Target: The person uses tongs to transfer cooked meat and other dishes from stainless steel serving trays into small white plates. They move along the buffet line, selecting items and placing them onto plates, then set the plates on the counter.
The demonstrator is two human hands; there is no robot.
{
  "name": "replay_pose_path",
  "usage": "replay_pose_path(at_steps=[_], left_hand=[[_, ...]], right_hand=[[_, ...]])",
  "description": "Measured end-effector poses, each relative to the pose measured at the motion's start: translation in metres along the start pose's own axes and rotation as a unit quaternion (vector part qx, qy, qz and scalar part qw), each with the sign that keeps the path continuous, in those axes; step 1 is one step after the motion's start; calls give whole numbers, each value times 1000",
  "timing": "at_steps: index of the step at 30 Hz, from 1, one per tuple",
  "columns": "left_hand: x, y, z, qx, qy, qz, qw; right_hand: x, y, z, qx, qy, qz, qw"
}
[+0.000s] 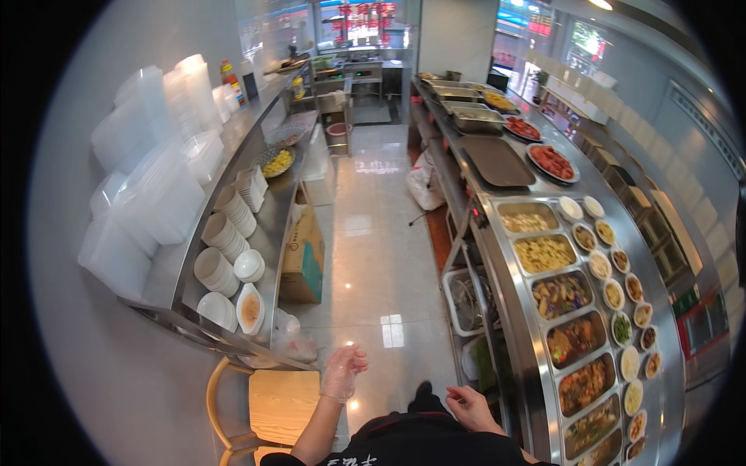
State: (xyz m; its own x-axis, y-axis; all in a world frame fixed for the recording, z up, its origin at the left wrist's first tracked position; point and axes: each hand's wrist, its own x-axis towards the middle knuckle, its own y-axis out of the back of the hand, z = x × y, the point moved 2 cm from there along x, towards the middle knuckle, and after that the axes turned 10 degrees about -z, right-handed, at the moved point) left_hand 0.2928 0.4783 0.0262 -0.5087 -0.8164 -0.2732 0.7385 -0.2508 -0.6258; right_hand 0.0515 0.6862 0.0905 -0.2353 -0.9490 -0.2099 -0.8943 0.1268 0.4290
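My left hand [344, 374], in a clear plastic glove, is held over the aisle with its fingers loosely bent and apart. Nothing shows in it. A wooden chair [284, 405] stands close beside it. My right hand [471, 408] is bare, its fingers loosely curled, with no object visible in it. It hangs near the left side of the steel serving counter [527, 364]. Set into that counter are several steel pans of cooked food, among them scrambled egg [545, 253] and eggplant [560, 296]. Small bowls of food [622, 329] line the pans' far side.
Stacked white bowls [217, 271] and an oval dish [250, 310] sit on the left shelf, below clear plastic containers [160, 192]. A cardboard box [303, 256] stands under it. Farther along the counter are a brown tray [497, 160] and plates of red food [552, 163]. Tiled floor [367, 262] runs between.
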Motion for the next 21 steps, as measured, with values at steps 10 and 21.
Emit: replay_pose_path(at_steps=[10, 21], left_hand=[[153, 10, 76, -14, -81, 57, 995], [238, 55, 145, -51, -156, 220, 962]], right_hand=[[219, 58, 16, 33, 0, -5, 999], [505, 57, -174, -59, 216, -216, 950]])
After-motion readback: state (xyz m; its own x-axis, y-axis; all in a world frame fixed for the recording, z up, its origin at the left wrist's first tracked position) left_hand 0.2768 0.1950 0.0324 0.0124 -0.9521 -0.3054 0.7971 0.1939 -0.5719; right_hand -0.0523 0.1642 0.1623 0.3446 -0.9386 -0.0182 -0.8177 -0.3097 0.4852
